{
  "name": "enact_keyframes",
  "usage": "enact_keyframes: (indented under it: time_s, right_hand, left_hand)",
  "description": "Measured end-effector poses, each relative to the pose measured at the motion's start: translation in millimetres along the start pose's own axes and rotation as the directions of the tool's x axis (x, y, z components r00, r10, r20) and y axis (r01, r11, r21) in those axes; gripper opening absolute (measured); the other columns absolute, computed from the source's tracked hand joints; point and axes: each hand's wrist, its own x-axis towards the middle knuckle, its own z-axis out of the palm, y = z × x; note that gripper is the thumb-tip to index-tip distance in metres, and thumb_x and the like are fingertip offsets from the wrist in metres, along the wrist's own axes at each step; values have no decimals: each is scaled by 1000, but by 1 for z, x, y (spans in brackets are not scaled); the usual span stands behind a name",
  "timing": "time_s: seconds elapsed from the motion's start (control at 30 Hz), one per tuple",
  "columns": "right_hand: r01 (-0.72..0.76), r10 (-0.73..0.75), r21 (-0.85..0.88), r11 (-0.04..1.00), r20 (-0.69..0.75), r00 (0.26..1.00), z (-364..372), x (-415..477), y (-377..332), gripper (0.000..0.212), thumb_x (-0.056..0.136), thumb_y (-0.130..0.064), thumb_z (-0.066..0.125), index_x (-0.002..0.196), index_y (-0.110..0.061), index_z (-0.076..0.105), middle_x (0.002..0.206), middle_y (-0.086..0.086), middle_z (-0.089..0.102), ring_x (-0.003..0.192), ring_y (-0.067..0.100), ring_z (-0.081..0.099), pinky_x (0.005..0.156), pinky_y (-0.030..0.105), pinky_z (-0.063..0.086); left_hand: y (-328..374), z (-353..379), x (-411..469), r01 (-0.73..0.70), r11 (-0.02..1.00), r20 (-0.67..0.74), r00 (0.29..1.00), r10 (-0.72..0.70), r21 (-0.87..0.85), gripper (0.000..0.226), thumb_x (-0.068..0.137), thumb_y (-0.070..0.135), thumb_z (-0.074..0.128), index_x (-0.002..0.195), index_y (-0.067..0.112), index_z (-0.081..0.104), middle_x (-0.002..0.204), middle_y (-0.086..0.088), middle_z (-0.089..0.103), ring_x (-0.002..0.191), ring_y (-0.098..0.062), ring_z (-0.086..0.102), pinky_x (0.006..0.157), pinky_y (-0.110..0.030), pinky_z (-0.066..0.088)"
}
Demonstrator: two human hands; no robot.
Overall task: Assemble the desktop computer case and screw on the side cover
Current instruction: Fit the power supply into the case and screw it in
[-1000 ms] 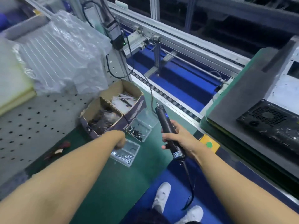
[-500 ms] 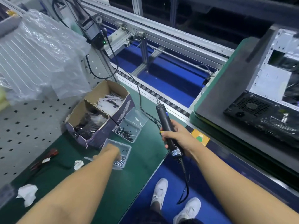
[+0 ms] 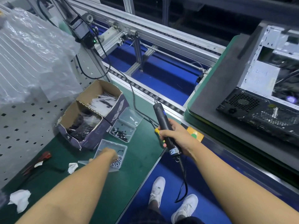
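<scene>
The person's left hand [image 3: 110, 154] reaches down into a clear plastic tray [image 3: 123, 147] on the green surface [image 3: 139, 160]. Its fingertips are among the silver screws [image 3: 116, 163] heaped at the tray's near end. The fingers are hidden behind the back of the hand, so it cannot be told whether they pinch a screw.

The right hand [image 3: 177, 136] is wrapped firmly round an electric screwdriver [image 3: 161, 118], held above the right edge of the surface. The bit points up and away, and a black cable [image 3: 183, 178] hangs from the lower end toward the blue floor, near the person's white shoes [image 3: 157, 189].

The computer case [image 3: 265, 73] lies well apart to the right on a grey mat [image 3: 216, 89]. Its side is uncovered, and a black power supply [image 3: 258, 113] sits at its near end.

Just beyond the screw tray stands a second clear box [image 3: 113, 132] holding dark screws [image 3: 120, 135], its lid open. Touching that box on the left is a torn cardboard box [image 3: 97, 138] with two compartments. The far one holds white packets and the near one holds dark parts in bags.

A red-handled tool [image 3: 46, 155] and scraps of crumpled white paper [image 3: 20, 199] lie on the near left of the surface. A yellow box with a green button [image 3: 195, 135] sits just right of the right hand. On the far left, clear plastic wrap [image 3: 35, 50] hangs over a perforated panel [image 3: 19, 126].
</scene>
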Motion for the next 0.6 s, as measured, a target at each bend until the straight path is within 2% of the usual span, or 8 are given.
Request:
enact_keyframes:
  time_s: [0.07,0.17,0.3,0.37,0.43,0.5,0.57,0.6]
  right_hand:
    - [2,-2,-7,1000,4,1000,0,0,-1,44,75,-9,77,114,-9,57,102,9,61,71,18,62,55,32,55]
    - [0,0,-25,1000,10,1000,1,-1,-3,42,76,-8,75,114,-8,56,99,9,61,70,18,61,55,32,55]
    - [1,0,-38,999,23,1000,0,-1,-5,38,82,-3,72,115,-6,55,98,9,61,69,17,61,55,32,55]
    - [-2,3,-33,999,25,1000,1,-1,-5,38,85,1,70,119,-5,53,102,10,60,68,16,61,53,31,54]
    - [-8,9,-36,999,26,1000,2,-1,-6,39,88,4,69,122,-4,52,104,11,60,69,16,61,53,31,54]
    - [-14,15,-28,1000,35,999,4,-1,-6,41,88,5,68,125,-4,51,105,11,59,69,17,61,53,31,54]
    - [-14,14,-19,1000,44,999,5,-1,-7,43,88,4,68,126,-5,50,104,11,59,69,18,61,53,32,54]
    - [-14,15,-19,1000,48,999,5,-2,-7,44,88,4,69,127,-5,49,104,11,59,69,18,61,54,32,54]
  left_hand:
    - [0,1,0,-40,999,11,999,40,-5,42,104,24,34,138,9,52,140,-8,53,125,-22,54,95,-26,45]
    - [-1,1,-2,-50,999,52,997,50,10,42,105,26,34,138,9,52,130,-7,56,121,-20,57,85,-24,47]
    - [-5,-7,-6,-7,999,113,993,13,-50,47,102,27,39,145,9,46,145,-8,53,130,-19,54,104,-29,44]
    - [-8,-13,-8,-6,995,135,991,19,-98,48,100,26,40,143,5,48,145,-10,52,128,-20,55,106,-31,43]
    - [-8,-18,-9,-9,990,139,990,29,-137,38,96,23,47,126,4,62,132,-11,63,106,-19,66,101,-33,48]
    - [-8,-17,-4,-13,970,95,995,37,-243,34,90,20,56,114,-2,66,99,-11,73,73,-18,66,87,-33,56]
    - [-6,-20,-5,-10,913,40,999,29,-409,37,82,19,66,110,-6,68,79,-11,71,65,-19,71,72,-33,61]
    - [-5,-23,-7,-45,899,3,999,52,-435,33,79,20,69,101,-4,72,77,-11,71,72,-20,72,76,-36,62]
